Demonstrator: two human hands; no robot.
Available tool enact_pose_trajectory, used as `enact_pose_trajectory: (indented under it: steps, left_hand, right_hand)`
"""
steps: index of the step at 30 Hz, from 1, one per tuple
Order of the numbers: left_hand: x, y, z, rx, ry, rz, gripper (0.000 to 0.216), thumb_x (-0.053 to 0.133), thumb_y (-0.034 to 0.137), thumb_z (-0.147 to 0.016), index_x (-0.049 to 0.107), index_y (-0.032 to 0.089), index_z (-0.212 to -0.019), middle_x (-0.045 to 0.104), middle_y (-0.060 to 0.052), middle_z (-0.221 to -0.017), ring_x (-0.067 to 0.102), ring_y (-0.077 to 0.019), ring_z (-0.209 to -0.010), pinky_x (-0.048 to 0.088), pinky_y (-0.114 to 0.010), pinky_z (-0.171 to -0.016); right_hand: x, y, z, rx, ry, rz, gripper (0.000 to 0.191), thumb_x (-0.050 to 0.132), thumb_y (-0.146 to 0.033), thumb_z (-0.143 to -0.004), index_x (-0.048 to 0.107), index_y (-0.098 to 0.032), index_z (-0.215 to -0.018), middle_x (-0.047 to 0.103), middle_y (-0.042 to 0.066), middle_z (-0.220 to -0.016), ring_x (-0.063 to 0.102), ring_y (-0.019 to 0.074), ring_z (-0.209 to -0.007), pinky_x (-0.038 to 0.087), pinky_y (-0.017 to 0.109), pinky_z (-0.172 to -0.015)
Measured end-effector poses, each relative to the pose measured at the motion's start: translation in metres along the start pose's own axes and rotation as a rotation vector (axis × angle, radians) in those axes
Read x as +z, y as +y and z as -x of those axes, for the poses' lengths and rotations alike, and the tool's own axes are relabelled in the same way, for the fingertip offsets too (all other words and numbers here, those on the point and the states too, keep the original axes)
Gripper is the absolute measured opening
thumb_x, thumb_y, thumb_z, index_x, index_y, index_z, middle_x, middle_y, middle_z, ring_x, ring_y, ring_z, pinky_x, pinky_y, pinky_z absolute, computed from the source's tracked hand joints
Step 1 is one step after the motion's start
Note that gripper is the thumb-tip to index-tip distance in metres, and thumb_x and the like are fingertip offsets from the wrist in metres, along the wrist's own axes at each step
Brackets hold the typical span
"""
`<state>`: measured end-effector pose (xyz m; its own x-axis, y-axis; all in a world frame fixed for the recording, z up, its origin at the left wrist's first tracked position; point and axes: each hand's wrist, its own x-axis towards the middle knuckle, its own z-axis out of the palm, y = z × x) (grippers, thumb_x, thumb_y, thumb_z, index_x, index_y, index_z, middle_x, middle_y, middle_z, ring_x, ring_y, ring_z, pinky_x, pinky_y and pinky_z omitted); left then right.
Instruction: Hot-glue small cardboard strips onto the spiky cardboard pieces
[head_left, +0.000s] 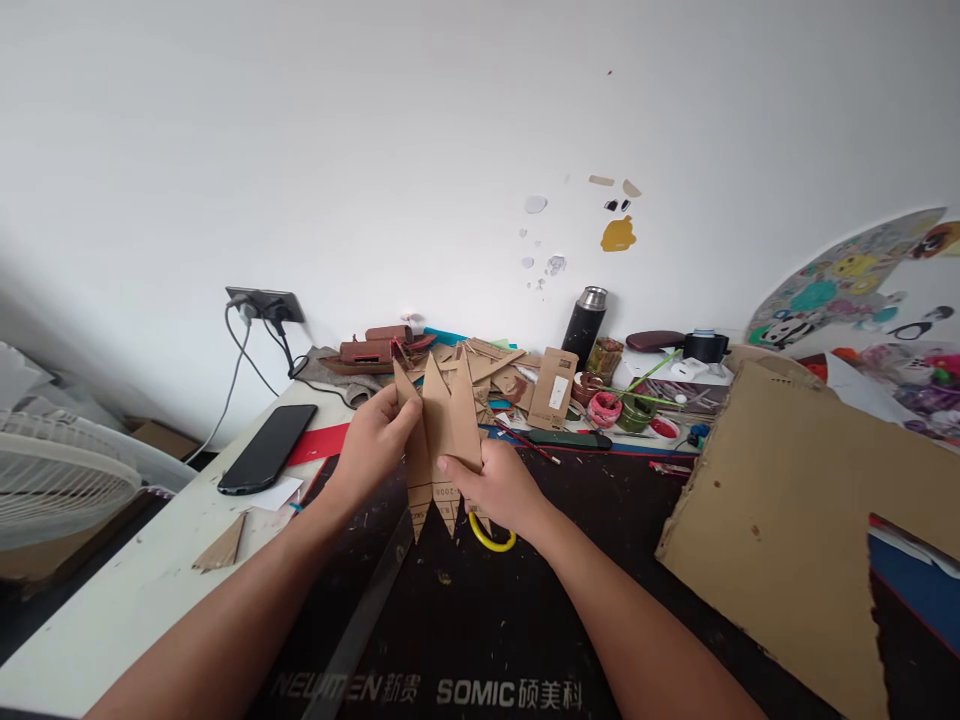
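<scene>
Both my hands grip a piece of brown cardboard (441, 425) cut into pointed strips joined side by side and creased between, with printed marks near its lower points. My left hand (382, 430) pinches its left strip between thumb and fingers. At its right side, my right hand (499, 485) is closed on it, thumb across the front. A yellow scissor handle (493, 540) shows just below my right hand; the rest of it is hidden, and I cannot tell whether the hand touches it. A ruler (367, 610) lies on the dark mat (480, 630) under my left forearm.
Cardboard scraps (495, 365) pile up along the wall, near a black thermos (585, 325), paint jars (604, 408) and a green-handled cutter (568, 439). A large cardboard sheet (780, 500) covers the right side. At left are a phone (268, 450), folded cardboard (221, 545) and a fan (60, 480).
</scene>
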<state>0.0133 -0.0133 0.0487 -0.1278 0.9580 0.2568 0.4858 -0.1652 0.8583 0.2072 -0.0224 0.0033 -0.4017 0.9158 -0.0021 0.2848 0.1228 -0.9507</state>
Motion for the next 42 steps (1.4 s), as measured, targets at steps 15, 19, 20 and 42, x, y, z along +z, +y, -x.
enact_pose_trajectory:
  steps: [15,19,20,42]
  left_hand:
    - [0.017,-0.011,0.011,0.058,-0.311,-0.082,0.022,0.062,0.036,-0.079,0.045,0.026,-0.088,0.052,0.005,-0.078,0.046,-0.0165,-0.070,0.037,-0.033,-0.063]
    - [0.018,-0.009,0.011,0.046,-0.289,-0.046,0.021,0.059,0.043,-0.083,0.050,0.025,-0.089,0.058,0.003,-0.078,0.051,-0.0182,-0.071,0.038,-0.033,-0.063]
    - [0.018,-0.008,0.011,0.043,-0.276,-0.051,0.021,0.058,0.045,-0.084,0.050,0.025,-0.086,0.058,0.003,-0.076,0.051,-0.0182,-0.070,0.037,-0.033,-0.062]
    - [0.019,-0.016,0.008,0.003,-0.272,-0.020,0.025,0.060,0.047,-0.087,0.055,0.023,-0.086,0.059,0.002,-0.077,0.050,-0.0178,-0.071,0.039,-0.030,-0.062]
  right_hand:
    - [-0.014,0.009,-0.011,0.042,0.194,-0.215,0.028,0.078,-0.047,-0.092,0.066,-0.022,-0.095,0.063,-0.002,-0.069,0.062,0.0182,-0.049,0.053,0.030,-0.044]
    - [-0.013,0.009,-0.011,0.015,0.185,-0.200,0.025,0.076,-0.045,-0.094,0.066,-0.021,-0.093,0.061,-0.002,-0.065,0.062,0.0188,-0.048,0.052,0.030,-0.044]
    - [-0.013,0.009,-0.011,0.018,0.175,-0.190,0.025,0.076,-0.044,-0.095,0.067,-0.021,-0.092,0.061,-0.002,-0.064,0.063,0.0192,-0.048,0.052,0.030,-0.044]
    - [-0.011,0.004,-0.009,0.027,0.208,-0.123,0.023,0.074,-0.042,-0.094,0.077,-0.020,-0.100,0.081,0.010,-0.089,0.077,0.0299,-0.079,0.057,0.035,-0.062]
